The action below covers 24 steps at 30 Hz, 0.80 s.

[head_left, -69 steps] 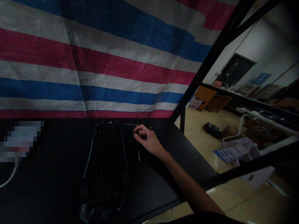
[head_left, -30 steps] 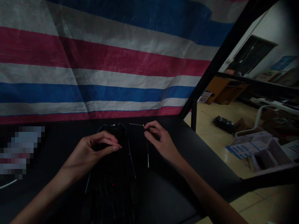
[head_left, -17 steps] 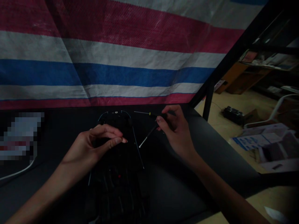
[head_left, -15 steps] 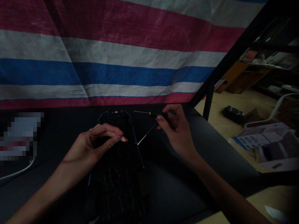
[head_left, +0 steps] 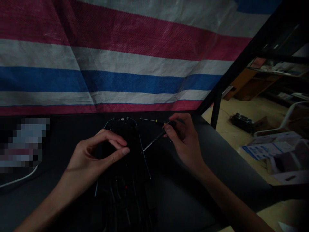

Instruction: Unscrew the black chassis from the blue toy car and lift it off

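Right hand (head_left: 183,138) clamps a slanted screwdriver (head_left: 157,138), tip pointing down-left at the chassis (head_left: 131,169). Can't tell if left hand (head_left: 93,153) pinches anything. Box (head_left: 267,149) print's too blurry.

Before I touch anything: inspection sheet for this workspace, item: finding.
Surface: black tabletop, dimly lit
Work items: dark chassis with small red light; held screwdriver, tip at chassis's right edge, contact unclear
Clutter: yellow-collared screwdriver right of chassis's far end; pixelated item at left
Grip: right hand on held screwdriver; left hand over chassis, fingertips close together, contents unclear
Cables: white cable at left
Surroundings: striped sheet behind; boxes on floor, right
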{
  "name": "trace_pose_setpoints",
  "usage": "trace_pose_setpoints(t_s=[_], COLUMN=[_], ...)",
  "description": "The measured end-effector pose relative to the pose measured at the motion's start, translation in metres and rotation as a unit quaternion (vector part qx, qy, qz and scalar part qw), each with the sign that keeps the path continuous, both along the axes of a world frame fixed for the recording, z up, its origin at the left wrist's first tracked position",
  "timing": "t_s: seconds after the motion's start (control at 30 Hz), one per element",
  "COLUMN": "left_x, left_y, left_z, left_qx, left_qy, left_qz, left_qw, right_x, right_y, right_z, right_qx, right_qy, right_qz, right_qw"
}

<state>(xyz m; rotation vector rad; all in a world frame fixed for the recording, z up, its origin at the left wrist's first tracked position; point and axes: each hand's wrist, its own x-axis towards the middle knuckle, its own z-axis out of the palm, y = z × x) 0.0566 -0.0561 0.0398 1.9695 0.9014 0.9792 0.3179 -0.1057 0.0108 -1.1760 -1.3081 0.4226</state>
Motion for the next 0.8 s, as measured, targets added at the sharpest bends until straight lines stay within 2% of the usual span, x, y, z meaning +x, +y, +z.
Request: trace_pose_setpoints(t_s=[0.23,0.37,0.53,0.67,0.8], left_x=[-0.007,-0.009,-0.01,-0.011,-0.011], left_y=[0.0,-0.001,-0.007,-0.009,-0.004], left_z=[-0.001,0.001,-0.001,-0.004,-0.002], left_qx=[0.013,0.032,-0.006,0.001,0.055], left_qy=[0.062,0.092,0.115,0.125,0.161], left_qz=[0.0,-0.031,-0.054,-0.069,-0.115], left_qw=[0.998,0.995,0.992,0.99,0.979], right_x=[-0.001,-0.002,-0.002,0.001,0.003], right_y=[-0.001,-0.002,-0.007,-0.012,-0.012], right_z=[-0.001,0.0,0.004,0.015,0.04], right_qx=[0.0,0.002,0.009,0.037,0.051], right_qy=[-0.007,-0.039,-0.114,-0.226,-0.354], right_qz=[0.008,0.006,0.001,0.003,0.06], right_qw=[1.0,0.999,0.993,0.973,0.932])
